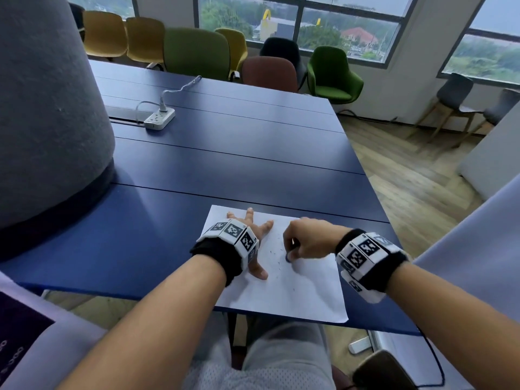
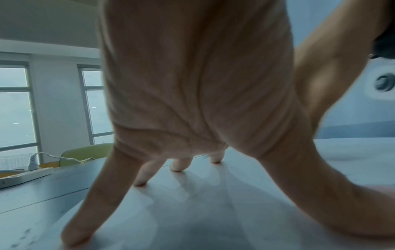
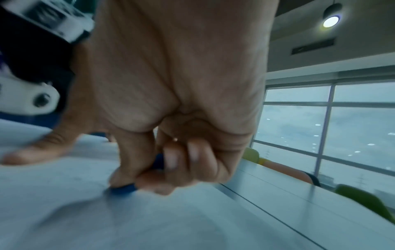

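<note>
Right fingers: the fingers (image 3: pixel 171 160) of the right hand (image 3: pixel 181 76) are curled tight together and clamped on a small blue piece (image 3: pixel 125 188), with the thumb on one side and the fingertips on the other
Blue piece: only its lower end shows below the fingertips, pressed onto the paper (image 1: pixel 295 291); it may be an eraser or a crayon stub, I cannot tell which
Why held so: gripped short and low, probably so it can be pushed hard against the sheet without slipping or tipping
Left fingers: the fingers (image 2: pixel 102 194) of the left hand (image 2: pixel 192 84) are straight and spread wide apart, with tips and thumb pressed on the paper and holding nothing
Why spread: the wide stance likely pins the sheet so it neither slides nor creases under the working hand
Specks: small dark specks (image 1: pixel 274 253) lie on the paper between the two hands, just beside the blue piece; crumbs or marks, too small to tell
Paper: a white sheet under both hands, its near edge reaching about to the near edge of the desk (image 1: pixel 225 153)
Desk: dark blue, carrying the sheet close to the person, which keeps both wrists low
Beyond the left fingers: a white power strip (image 1: pixel 159 119) with a cable, well apart from the work
Farther out: coloured chairs (image 1: pixel 197 52) past the far end of the desk
</note>
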`<action>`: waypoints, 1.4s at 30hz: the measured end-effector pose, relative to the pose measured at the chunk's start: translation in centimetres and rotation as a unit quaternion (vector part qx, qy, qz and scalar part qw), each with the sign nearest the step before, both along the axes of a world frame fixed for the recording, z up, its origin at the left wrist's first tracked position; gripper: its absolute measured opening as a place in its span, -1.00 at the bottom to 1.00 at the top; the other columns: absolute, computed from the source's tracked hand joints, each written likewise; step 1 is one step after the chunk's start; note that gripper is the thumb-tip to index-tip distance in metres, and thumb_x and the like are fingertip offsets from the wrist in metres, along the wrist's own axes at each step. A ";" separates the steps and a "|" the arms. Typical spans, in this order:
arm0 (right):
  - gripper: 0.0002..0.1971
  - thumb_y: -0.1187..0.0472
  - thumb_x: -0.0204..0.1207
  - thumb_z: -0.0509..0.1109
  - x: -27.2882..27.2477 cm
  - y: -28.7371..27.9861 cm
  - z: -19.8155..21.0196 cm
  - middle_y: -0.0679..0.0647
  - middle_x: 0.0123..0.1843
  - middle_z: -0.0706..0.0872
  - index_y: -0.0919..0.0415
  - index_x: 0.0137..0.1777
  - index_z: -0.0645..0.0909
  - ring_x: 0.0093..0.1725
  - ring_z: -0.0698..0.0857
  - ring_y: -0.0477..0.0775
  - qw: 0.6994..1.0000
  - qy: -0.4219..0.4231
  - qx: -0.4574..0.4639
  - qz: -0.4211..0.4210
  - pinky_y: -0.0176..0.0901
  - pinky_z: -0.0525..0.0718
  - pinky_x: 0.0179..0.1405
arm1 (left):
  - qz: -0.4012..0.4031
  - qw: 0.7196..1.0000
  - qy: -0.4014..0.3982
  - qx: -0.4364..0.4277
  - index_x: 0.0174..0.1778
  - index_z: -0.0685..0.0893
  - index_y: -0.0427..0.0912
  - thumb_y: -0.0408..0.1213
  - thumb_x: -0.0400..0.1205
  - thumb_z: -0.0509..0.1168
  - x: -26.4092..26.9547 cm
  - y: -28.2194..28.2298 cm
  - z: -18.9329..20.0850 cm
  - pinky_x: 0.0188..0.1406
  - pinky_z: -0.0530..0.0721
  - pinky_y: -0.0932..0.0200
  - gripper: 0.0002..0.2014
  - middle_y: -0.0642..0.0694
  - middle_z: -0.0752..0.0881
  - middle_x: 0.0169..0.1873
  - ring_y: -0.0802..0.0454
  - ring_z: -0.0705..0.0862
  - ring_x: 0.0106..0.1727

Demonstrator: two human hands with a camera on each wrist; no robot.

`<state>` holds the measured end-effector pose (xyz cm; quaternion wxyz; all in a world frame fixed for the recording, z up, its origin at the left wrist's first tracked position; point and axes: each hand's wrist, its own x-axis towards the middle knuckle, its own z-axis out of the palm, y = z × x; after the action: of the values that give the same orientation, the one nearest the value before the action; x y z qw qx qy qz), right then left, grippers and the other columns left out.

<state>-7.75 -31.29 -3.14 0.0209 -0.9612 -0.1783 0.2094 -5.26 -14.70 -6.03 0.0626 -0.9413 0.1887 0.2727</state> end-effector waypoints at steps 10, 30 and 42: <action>-0.90 0.09 0.39 0.55 1.9 -0.9 -0.6 -0.05 -0.36 0.71 0.08 -0.24 0.72 -0.40 0.58 -0.16 0.996 0.071 0.051 -0.025 -0.28 0.54 -0.34 | 0.005 1.000 0.006 0.002 0.67 -0.30 0.30 0.32 0.23 0.58 -0.1 -0.2 0.3 0.52 0.26 -0.49 0.34 -0.17 -0.36 0.69 -0.60 -0.18 0.63; -0.85 0.02 0.40 0.53 3.0 -2.5 -1.6 -0.07 -0.25 0.73 0.02 -0.30 0.67 -0.18 0.70 0.00 0.992 -0.007 0.063 -0.105 0.00 0.74 -0.06 | 0.012 1.000 0.023 -0.003 0.67 -0.31 0.31 0.30 0.24 0.58 -0.1 -0.2 0.5 0.51 0.23 -0.52 0.33 -0.14 -0.40 0.68 -0.55 -0.24 0.64; -0.87 0.03 0.44 0.48 3.4 -2.7 -1.1 -0.01 -0.15 0.74 0.07 -0.20 0.70 -0.11 0.70 0.07 0.987 -0.064 0.039 -0.140 -0.06 0.69 -0.07 | 0.012 1.000 0.023 -0.006 0.67 -0.30 0.30 0.29 0.25 0.58 -0.2 -0.3 0.5 0.51 0.24 -0.52 0.32 -0.13 -0.40 0.68 -0.56 -0.24 0.64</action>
<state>-4.31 -33.99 -4.27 0.0764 -0.9865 -0.0508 0.1354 -5.49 -15.02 -5.51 0.0488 -0.9374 0.1802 0.2939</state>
